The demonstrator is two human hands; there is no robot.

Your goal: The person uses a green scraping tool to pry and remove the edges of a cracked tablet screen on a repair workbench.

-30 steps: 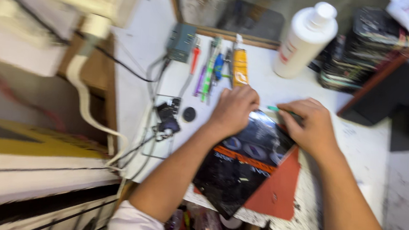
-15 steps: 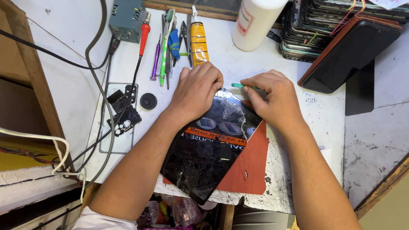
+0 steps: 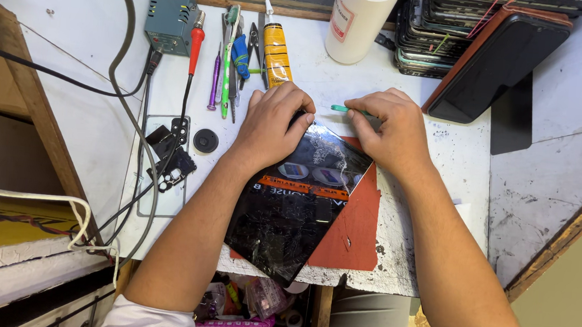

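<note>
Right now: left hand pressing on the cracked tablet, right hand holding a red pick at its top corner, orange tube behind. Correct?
Not quite. The pick in the right hand is green, not red; the head view shows it. The rest holds: the left hand presses on the cracked tablet, with the orange tube behind.

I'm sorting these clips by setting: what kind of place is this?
Most likely a small electronics repair bench. The left hand presses on a cracked tablet lying on a red mat, while the right hand holds a green pry tool. A stack of phones sits behind.
</note>
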